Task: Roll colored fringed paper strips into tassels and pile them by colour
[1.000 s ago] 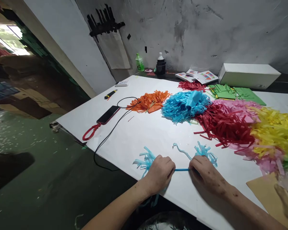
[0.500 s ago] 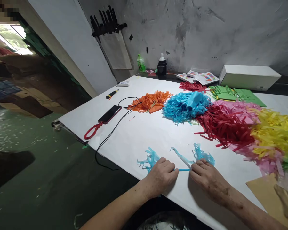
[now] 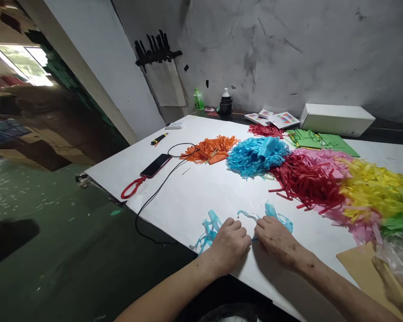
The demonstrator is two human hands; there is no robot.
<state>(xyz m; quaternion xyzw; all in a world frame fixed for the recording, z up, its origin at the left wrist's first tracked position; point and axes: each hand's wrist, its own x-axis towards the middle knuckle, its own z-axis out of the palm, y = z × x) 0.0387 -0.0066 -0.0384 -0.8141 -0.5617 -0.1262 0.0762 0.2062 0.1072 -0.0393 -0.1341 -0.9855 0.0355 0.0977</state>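
Observation:
My left hand [image 3: 233, 243] and my right hand [image 3: 276, 239] are both closed on one light blue paper tassel [image 3: 211, 229] at the front edge of the table. Fringe spreads out past the left hand, and more fringe shows behind the right. Only a sliver of the tassel's middle is visible between the fists; fingers hide the rest. One loose blue strip [image 3: 246, 213] curls on the table just beyond the hands.
On the white table [image 3: 201, 188] lie orange fringe [image 3: 210, 148], a blue heap [image 3: 255, 156], red fringe [image 3: 309, 183], pink fringe [image 3: 325, 161] and yellow fringe [image 3: 376, 185]. To the left are a phone [image 3: 155, 165] with a red strap and a black cable [image 3: 154, 197]. A white box [image 3: 336, 120] stands behind.
My hands have come closer together, so less of the tassel's twisted middle shows between them. The whole view has shifted slightly.

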